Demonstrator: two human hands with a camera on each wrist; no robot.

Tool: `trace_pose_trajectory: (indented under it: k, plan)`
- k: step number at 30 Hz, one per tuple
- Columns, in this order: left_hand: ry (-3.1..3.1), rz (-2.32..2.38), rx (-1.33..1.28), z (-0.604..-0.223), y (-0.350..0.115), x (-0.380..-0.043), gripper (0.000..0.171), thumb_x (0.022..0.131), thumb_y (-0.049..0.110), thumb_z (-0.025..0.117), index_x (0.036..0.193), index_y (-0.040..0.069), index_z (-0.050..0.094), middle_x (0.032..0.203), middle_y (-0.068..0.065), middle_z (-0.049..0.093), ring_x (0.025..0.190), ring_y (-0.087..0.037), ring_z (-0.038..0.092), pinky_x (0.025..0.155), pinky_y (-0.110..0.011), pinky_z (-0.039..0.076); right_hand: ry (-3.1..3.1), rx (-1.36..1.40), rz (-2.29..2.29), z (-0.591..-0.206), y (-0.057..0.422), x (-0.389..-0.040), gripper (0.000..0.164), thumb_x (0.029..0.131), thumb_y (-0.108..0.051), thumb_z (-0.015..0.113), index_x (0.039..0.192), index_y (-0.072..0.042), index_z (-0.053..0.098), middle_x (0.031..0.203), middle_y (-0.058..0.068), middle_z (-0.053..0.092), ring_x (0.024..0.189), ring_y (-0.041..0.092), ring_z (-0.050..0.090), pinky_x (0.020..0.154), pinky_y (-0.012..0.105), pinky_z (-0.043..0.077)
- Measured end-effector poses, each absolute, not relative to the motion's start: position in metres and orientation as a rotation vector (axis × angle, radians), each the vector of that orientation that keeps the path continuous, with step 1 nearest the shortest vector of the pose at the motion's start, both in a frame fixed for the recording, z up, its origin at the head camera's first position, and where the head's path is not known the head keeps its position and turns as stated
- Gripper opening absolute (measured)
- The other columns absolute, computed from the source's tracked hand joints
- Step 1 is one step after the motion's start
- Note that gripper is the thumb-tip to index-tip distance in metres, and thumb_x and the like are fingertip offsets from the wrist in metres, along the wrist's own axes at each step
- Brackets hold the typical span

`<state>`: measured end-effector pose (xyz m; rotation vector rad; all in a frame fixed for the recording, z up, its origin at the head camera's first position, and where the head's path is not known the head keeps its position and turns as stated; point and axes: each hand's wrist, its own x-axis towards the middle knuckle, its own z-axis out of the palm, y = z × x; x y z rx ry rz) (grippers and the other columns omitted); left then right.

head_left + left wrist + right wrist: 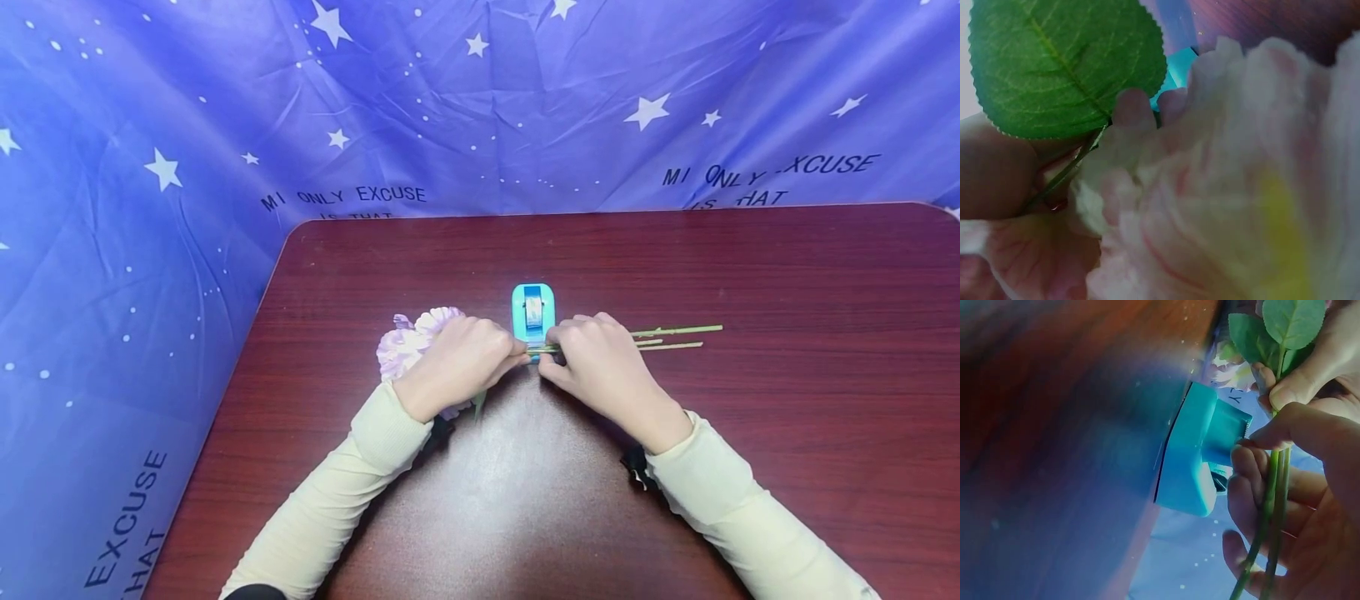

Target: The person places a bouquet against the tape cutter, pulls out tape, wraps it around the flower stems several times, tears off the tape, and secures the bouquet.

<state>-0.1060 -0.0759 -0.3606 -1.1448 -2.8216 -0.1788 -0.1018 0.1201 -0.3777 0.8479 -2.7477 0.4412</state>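
Note:
Pale pink-purple artificial flowers point(396, 354) lie on their side, partly hidden behind my left hand point(467, 354), which pinches their green stems point(1277, 487) just below the leaves point(1294, 322). My right hand point(609, 358) pinches the same stems beside it with thumb and forefinger; the stem ends run out to the right past the palm. Right behind both hands stands a turquoise tape dispenser point(517, 312) with a roll in it. Its toothed edge is close to the right fingertips in the right wrist view. Petals point(1210, 187) and a serrated leaf point(1066, 69) fill most of the left wrist view.
The dark red wooden table point(787, 333) reaches back to a blue-purple cloth point(480, 100) with white stars and lettering. Black wrist straps show under both cream sleeves point(315, 508).

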Motion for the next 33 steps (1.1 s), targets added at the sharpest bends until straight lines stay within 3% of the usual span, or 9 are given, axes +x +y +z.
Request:
trace_pose_trajectory:
  k: [4,9,20,29,33]
  plan:
    - [-2.813,-0.173,-1.143,-0.361,-0.076,-0.106,0.029,0.098,0.031,0.063,0.069,0.024,0.062,0.057,0.009,0.05,0.05,-0.013,0.049,0.048,-0.034,0.045,-2.849,0.781,0.629,-0.377,0.121,-0.103,0.007,0.075,-0.012,0.068,0.069,-0.014,0.065,0.058,-0.007,0.05,0.054,0.012,0.045,0.055,0.035,0.042]
    - [-2.802,-0.163,-1.154,-0.361,-0.075,-0.107,0.027,0.098,0.032,0.063,0.072,0.024,0.066,0.057,0.008,0.051,0.05,-0.013,0.051,0.049,-0.035,0.046,-2.943,0.71,0.851,-0.376,0.124,-0.104,0.008,0.078,-0.01,0.067,0.074,-0.017,0.068,0.058,-0.01,0.052,0.054,0.007,0.046,0.052,0.03,0.038]
    - [-2.833,-0.202,-1.151,-0.363,-0.077,-0.107,0.023,0.096,0.03,0.065,0.076,0.022,0.07,0.058,0.009,0.054,0.051,-0.013,0.052,0.048,-0.034,0.045,-3.001,0.775,1.2,-0.376,0.133,-0.112,0.007,0.088,-0.016,0.073,0.092,-0.012,0.076,0.08,-0.005,0.071,0.062,0.007,0.05,0.063,0.027,0.044]
    - [-2.844,-0.202,-1.172,-0.361,-0.078,-0.107,0.02,0.095,0.029,0.066,0.077,0.023,0.071,0.058,0.009,0.054,0.051,-0.011,0.051,0.049,-0.032,0.045,-3.035,0.853,1.255,-0.373,0.139,-0.114,0.014,0.094,-0.021,0.069,0.102,-0.013,0.077,0.093,-0.003,0.074,0.065,0.006,0.06,0.071,0.029,0.048]
    - [-2.837,-0.195,-1.182,-0.361,-0.078,-0.106,0.02,0.095,0.028,0.066,0.077,0.023,0.072,0.059,0.009,0.058,0.053,-0.011,0.053,0.051,-0.032,0.047,-3.009,0.876,1.244,-0.374,0.14,-0.114,0.015,0.093,-0.02,0.07,0.102,-0.011,0.078,0.087,-0.003,0.072,0.059,0.008,0.06,0.068,0.028,0.048]
